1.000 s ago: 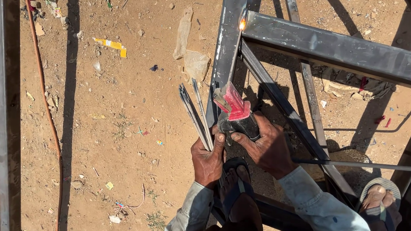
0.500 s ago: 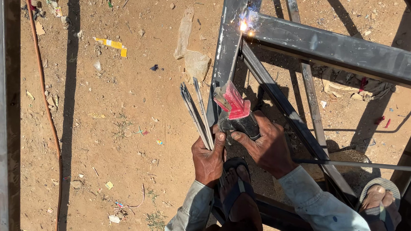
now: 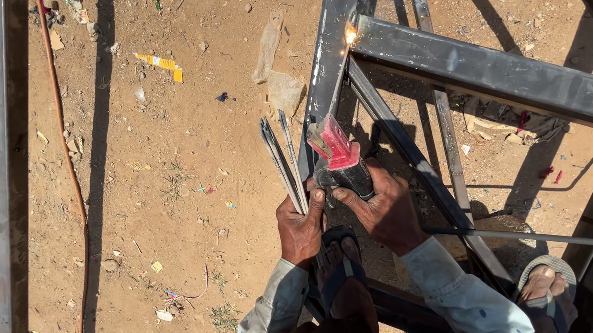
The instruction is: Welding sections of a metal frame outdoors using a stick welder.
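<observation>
My right hand (image 3: 385,209) grips a welding electrode holder (image 3: 339,159) with red jaws and a black handle. Its rod reaches up to a bright spark (image 3: 350,34) at the joint where a horizontal steel bar (image 3: 498,73) meets a vertical steel post (image 3: 328,64). My left hand (image 3: 301,222) holds a bundle of spare welding rods (image 3: 281,162) fanned up and to the left, right beside the holder. Both sleeves are light grey. My feet in sandals (image 3: 335,259) rest on the frame below.
A diagonal steel brace (image 3: 415,161) runs down to the right from the joint. A steel beam (image 3: 6,146) and an orange cable (image 3: 62,136) run along the left. Sandy ground with scattered litter and a yellow wrapper (image 3: 159,63) lies below. Another sandalled foot (image 3: 545,288) sits at right.
The spark at the joint has stayed lit and shifted slightly. Hands and holder are almost in the same place.
</observation>
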